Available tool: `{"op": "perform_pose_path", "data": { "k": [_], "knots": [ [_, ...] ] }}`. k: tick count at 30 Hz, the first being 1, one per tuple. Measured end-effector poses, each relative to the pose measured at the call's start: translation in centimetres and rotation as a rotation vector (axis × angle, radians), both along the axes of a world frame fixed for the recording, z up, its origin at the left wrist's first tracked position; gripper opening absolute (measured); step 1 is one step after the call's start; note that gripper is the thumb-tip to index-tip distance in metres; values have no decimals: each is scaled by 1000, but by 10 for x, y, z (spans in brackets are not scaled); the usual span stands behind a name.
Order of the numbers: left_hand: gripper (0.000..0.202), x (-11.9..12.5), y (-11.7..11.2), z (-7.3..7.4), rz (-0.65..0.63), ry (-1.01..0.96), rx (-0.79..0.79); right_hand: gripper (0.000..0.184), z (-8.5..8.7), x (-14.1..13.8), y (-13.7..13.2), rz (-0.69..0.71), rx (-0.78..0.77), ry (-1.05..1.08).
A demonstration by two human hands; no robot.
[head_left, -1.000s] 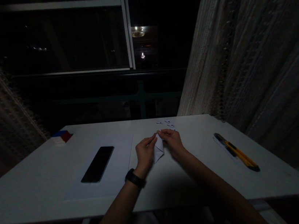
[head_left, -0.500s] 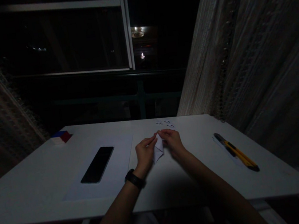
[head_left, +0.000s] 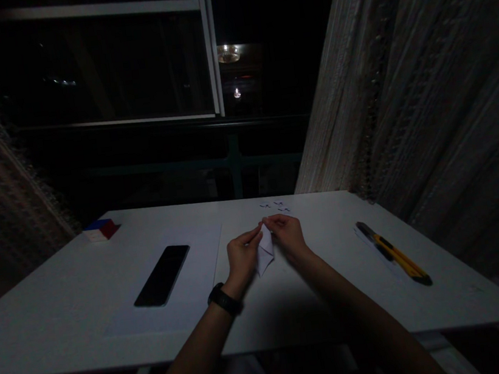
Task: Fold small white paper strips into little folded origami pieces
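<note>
- A folded paper was pinched at its top by the fingertips of the left hand and right hand; its upper edges were partly hidden by them.
- It was held over the middle of the table; whether the surface was touched could not be told.
- At one o'clock from it, small marked scraps were too dim to be read.
- At nine, a phone was laid on a faint-edged sheet.
</note>
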State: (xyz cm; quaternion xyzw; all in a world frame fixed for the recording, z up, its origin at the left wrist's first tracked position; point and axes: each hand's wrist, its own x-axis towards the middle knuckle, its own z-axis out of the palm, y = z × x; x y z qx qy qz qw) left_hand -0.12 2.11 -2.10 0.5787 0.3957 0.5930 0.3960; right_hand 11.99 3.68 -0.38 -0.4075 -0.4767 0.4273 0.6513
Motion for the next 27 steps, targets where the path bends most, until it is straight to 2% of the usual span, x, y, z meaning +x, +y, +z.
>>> {"op": "perform_pose_path", "data": {
  "k": [9, 15, 20, 27],
  "knots": [
    [29, 1, 4, -5, -14, -50, -42, 26, 1, 1, -1, -28, -65, 13],
    [28, 2, 5, -5, -2, -14, -43, 18, 0, 4, 1, -82, 14, -54],
    [27, 1, 6, -6, 10, -10, -49, 20, 1, 5, 1, -77, -32, -48],
    [26, 3, 5, -6, -1, -15, -77, 22, -5, 9, 9, -144, -37, -91]
  ]
}}
